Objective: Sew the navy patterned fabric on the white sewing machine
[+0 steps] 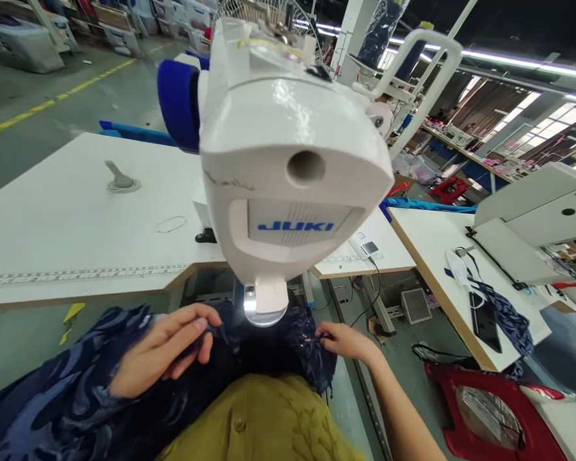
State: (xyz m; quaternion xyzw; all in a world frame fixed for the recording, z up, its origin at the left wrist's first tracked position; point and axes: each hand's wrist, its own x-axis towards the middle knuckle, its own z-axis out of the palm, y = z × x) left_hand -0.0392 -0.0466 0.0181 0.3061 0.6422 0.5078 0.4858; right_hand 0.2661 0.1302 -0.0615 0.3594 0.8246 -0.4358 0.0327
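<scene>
Right in front of me stands a white JUKI sewing machine (292, 166), its head jutting out over my lap. Dark navy patterned fabric (77, 384) lies across my left arm and lap and runs under the machine's lower end. My left hand (168, 346) pinches the fabric between thumb and fingers, left of the machine. On the other side, my right hand (343, 339) grips the gathered edge of the same fabric. The machine's head hides the needle area from view.
A white table (77, 211) with a ruler strip (86, 275) flanks the machine on the left. On the right are another sewing machine (537, 218), a phone (486, 326) and a red stool (499, 410). Plastic bins (24, 45) stand at the back left.
</scene>
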